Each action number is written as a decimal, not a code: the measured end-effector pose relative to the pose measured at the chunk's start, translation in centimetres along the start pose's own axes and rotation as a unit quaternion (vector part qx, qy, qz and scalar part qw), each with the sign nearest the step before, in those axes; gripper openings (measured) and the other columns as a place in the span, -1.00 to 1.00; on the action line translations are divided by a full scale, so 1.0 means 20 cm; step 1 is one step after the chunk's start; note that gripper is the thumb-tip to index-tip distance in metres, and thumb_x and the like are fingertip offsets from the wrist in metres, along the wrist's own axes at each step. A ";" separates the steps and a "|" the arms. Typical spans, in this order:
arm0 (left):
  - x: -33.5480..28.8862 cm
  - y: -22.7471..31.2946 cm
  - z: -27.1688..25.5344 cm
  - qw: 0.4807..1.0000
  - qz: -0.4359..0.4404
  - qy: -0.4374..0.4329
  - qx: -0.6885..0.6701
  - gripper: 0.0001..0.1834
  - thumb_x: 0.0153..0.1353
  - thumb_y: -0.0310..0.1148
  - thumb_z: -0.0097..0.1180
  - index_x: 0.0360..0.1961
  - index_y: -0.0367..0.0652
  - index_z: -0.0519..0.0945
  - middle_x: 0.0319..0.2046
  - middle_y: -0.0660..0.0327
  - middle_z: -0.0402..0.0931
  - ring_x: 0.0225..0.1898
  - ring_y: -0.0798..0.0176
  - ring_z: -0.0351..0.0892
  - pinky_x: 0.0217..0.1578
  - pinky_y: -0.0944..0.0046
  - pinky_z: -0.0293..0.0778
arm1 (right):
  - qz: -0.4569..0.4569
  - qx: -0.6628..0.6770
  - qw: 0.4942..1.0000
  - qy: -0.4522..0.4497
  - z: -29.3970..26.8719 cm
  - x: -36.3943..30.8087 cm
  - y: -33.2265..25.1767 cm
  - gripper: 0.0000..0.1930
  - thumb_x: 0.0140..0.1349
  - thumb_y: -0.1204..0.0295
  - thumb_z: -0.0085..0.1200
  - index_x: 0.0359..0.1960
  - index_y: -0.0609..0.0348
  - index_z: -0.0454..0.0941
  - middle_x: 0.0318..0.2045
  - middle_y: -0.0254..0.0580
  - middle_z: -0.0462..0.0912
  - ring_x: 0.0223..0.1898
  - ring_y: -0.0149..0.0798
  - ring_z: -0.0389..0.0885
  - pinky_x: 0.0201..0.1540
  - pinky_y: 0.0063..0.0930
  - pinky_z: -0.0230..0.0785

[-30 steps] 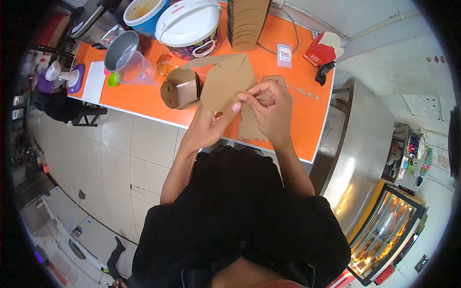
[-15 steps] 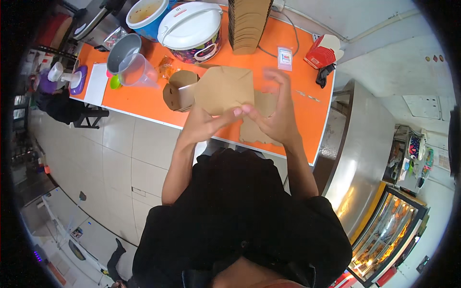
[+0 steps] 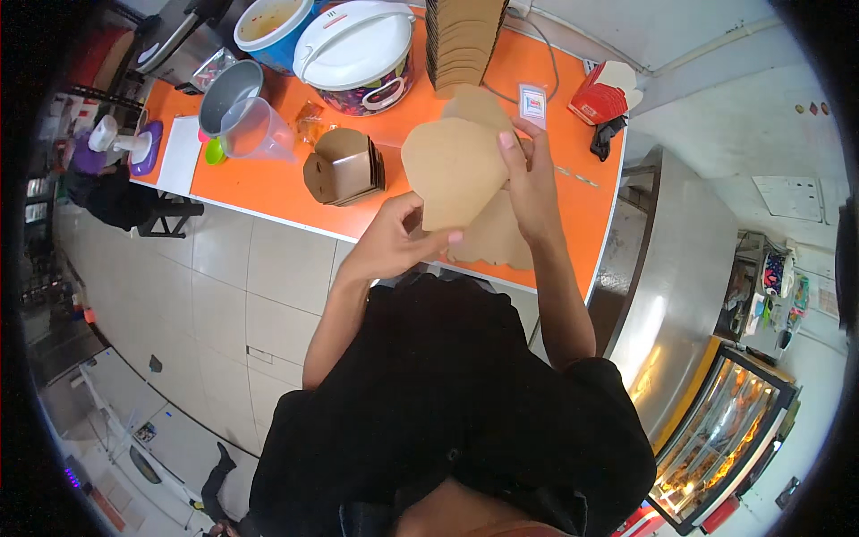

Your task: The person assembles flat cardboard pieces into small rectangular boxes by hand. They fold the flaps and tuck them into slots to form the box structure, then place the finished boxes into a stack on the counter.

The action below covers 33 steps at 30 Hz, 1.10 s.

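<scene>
Head view: holds brown carton with both hands, over front part of orange table. Grips lower left with left hand, thumb at bottom edge, fingers closed at side, partly hidden. Grips right edge with right hand, closed between thumb and fingers; can't tell exact finger placing behind card. Turns one broad rounded face of carton toward camera, with another rounded flap beyond. Covers part of flat brown sheet lying on table. Has nested brown boxes just left of carton, clear cup and grey bowl farther left. Has tall cardboard stack and white-lidded container toward back, red box at far right.
</scene>
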<state>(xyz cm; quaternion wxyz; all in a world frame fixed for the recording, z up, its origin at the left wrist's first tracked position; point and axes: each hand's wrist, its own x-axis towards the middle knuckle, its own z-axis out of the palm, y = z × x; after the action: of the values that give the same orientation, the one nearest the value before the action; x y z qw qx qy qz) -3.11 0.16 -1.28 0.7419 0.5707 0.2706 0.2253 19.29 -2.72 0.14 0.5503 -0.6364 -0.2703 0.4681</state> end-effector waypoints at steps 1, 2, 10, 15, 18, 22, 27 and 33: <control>0.02 -0.01 0.00 0.999 -0.031 0.032 -0.011 -0.54 0.35 -0.41 0.34 0.23 -0.29 0.54 0.05 0.22 0.62 0.12 0.36 0.56 0.15 0.26 0.46 | -0.118 -0.076 0.989 0.048 0.02 0.00 0.02 -0.21 0.19 0.19 0.43 0.36 0.22 0.30 0.26 0.06 0.49 0.31 -0.01 0.43 0.35 -0.09 0.33; 0.03 0.00 0.01 0.998 -0.038 0.055 -0.022 -0.54 0.38 -0.40 0.31 0.25 -0.29 0.53 0.06 0.21 0.62 0.13 0.35 0.56 0.16 0.26 0.47 | -0.233 -0.151 0.956 0.096 0.03 0.00 0.05 -0.23 0.16 0.16 0.46 0.33 0.18 0.36 0.26 0.04 0.49 0.34 0.01 0.39 0.38 -0.06 0.28; 0.09 0.08 0.04 0.963 0.005 0.109 -0.246 -0.50 0.54 -0.33 0.05 0.41 -0.28 0.37 0.27 0.11 0.50 0.26 0.28 0.53 0.23 0.22 0.52 | -0.451 -0.369 0.811 -0.044 0.06 -0.13 0.00 -0.35 -0.22 0.06 0.64 0.03 -0.19 0.76 0.38 -0.16 0.43 0.51 0.19 0.12 0.49 0.16 0.10; 0.08 0.08 0.05 0.961 0.003 0.112 -0.253 -0.44 0.48 -0.32 0.12 0.41 -0.30 0.36 0.26 0.10 0.51 0.25 0.24 0.55 0.24 0.18 0.50 | -0.412 -0.348 0.842 -0.017 0.07 -0.13 0.00 -0.39 -0.24 0.14 0.66 -0.02 -0.20 0.81 0.44 -0.13 0.38 0.54 0.22 0.07 0.50 0.18 0.09; 0.08 0.08 0.07 0.961 0.002 0.122 -0.247 -0.44 0.46 -0.33 0.13 0.41 -0.30 0.37 0.24 0.10 0.53 0.24 0.24 0.56 0.24 0.17 0.50 | -0.416 -0.325 0.849 -0.016 0.08 -0.14 0.00 -0.43 -0.21 0.12 0.64 -0.03 -0.29 0.82 0.46 -0.18 0.35 0.52 0.27 0.08 0.51 0.38 -0.10; 0.08 0.11 0.10 0.956 0.019 0.139 -0.256 -0.47 0.46 -0.34 0.11 0.38 -0.31 0.40 0.21 0.10 0.56 0.23 0.23 0.57 0.24 0.18 0.49 | -0.431 -0.322 0.843 -0.014 0.09 -0.15 0.00 -0.45 -0.21 0.14 0.64 -0.04 -0.30 0.83 0.49 -0.18 0.33 0.54 0.30 0.03 0.53 0.37 -0.17; 0.08 0.12 0.10 0.943 0.037 0.113 -0.310 -0.51 0.46 -0.33 0.08 0.33 -0.35 0.44 0.15 0.11 0.59 0.21 0.26 0.56 0.18 0.27 0.51 | -0.450 -0.358 0.818 -0.001 0.09 -0.17 -0.01 -0.48 -0.23 0.14 0.64 -0.09 -0.31 0.84 0.49 -0.22 0.33 0.55 0.31 0.04 0.52 0.37 -0.14; 0.07 0.04 0.02 0.942 0.030 0.113 -0.316 -0.62 0.46 -0.30 0.08 0.17 -0.32 0.53 0.02 0.19 0.63 0.03 0.41 0.59 -0.01 0.39 0.52 | -0.431 -0.335 0.838 -0.004 0.08 -0.13 -0.03 -0.54 -0.25 0.25 0.66 -0.17 -0.25 0.87 0.47 -0.20 0.40 0.58 0.17 0.02 0.54 0.11 0.06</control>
<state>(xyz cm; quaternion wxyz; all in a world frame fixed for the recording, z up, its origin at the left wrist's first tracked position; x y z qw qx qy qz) -1.77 1.05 -0.67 0.8414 0.2856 0.2508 0.3842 16.90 -4.17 1.61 0.4488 -0.5990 -0.6597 0.0678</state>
